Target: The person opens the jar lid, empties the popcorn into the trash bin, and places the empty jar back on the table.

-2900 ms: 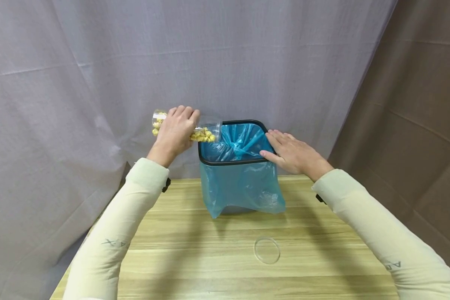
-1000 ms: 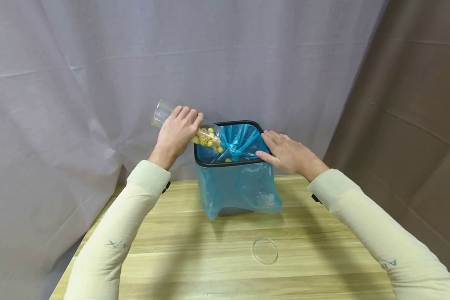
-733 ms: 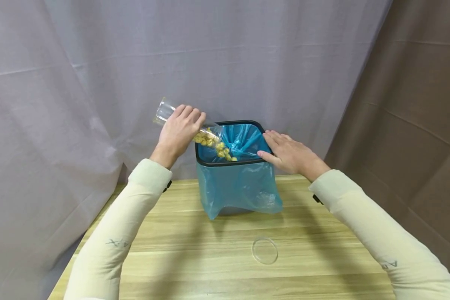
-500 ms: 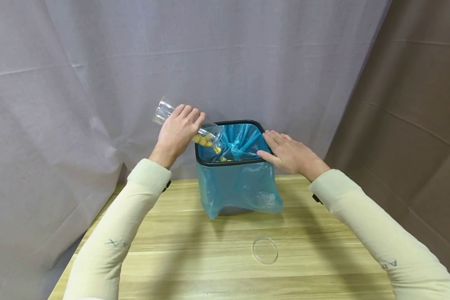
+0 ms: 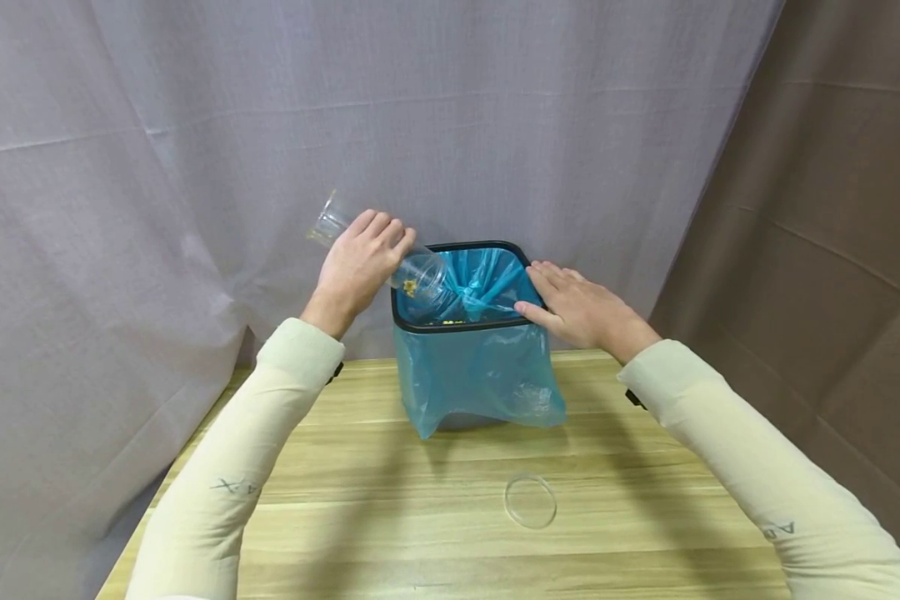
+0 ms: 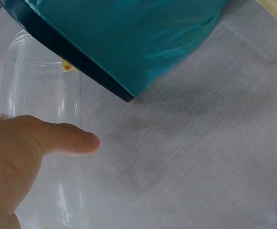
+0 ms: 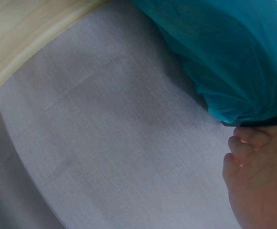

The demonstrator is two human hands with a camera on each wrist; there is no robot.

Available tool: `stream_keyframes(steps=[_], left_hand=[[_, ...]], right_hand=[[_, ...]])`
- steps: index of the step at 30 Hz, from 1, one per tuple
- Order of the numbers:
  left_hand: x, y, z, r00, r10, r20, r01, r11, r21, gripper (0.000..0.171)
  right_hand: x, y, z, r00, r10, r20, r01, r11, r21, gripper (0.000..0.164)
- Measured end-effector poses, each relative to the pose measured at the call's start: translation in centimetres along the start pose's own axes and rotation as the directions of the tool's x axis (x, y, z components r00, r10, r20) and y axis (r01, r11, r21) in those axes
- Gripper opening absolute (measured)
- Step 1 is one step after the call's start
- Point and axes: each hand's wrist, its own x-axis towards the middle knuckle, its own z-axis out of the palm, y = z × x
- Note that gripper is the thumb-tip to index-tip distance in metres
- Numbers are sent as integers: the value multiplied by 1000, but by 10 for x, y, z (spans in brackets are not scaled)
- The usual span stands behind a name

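Observation:
My left hand grips a clear plastic jar, tilted with its mouth down over the left rim of a trash bin. A piece of yellow popcorn clings near the jar's mouth; the rest of the jar looks nearly bare. A blue bag lines the bin and hangs down outside its black rim. A few yellow bits show inside, just behind the front rim. With fingers straight, my right hand rests on the bin's right rim. In the right wrist view its fingers lie against the rim.
A clear round lid or ring lies on the wooden table in front of the bin. Behind the table hangs a grey cloth, with a brown cloth at the right.
The jar has tipped from nearly level to steeply mouth-down. Its popcorn has poured into the bin, leaving a piece near the mouth. My right hand has stayed on the rim.

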Motion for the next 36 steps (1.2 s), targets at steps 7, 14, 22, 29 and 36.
stream_keyframes(steps=[7,14,22,29,36], left_hand=[[-2,4,1,999,-44,-6,43,995,-91,61],[-6,7,4,998,-66,24,68,996,-58,61],[-10,1,6,979,-196,58,205,948,-244,56],[-21,-4,13,956,-282,80,291,875,-388,65],[-34,-7,16,905,-378,195,421,727,-542,88]], right_hand=[[0,0,-1,1000,-3,-2,3,1000,2,86],[0,0,-1,1000,1,2,-1,1000,7,86],[1,0,-2,1000,-3,10,3,1000,9,88],[1,0,-2,1000,-6,10,5,1000,9,88],[2,-1,-2,1000,-2,12,2,1000,11,89]])
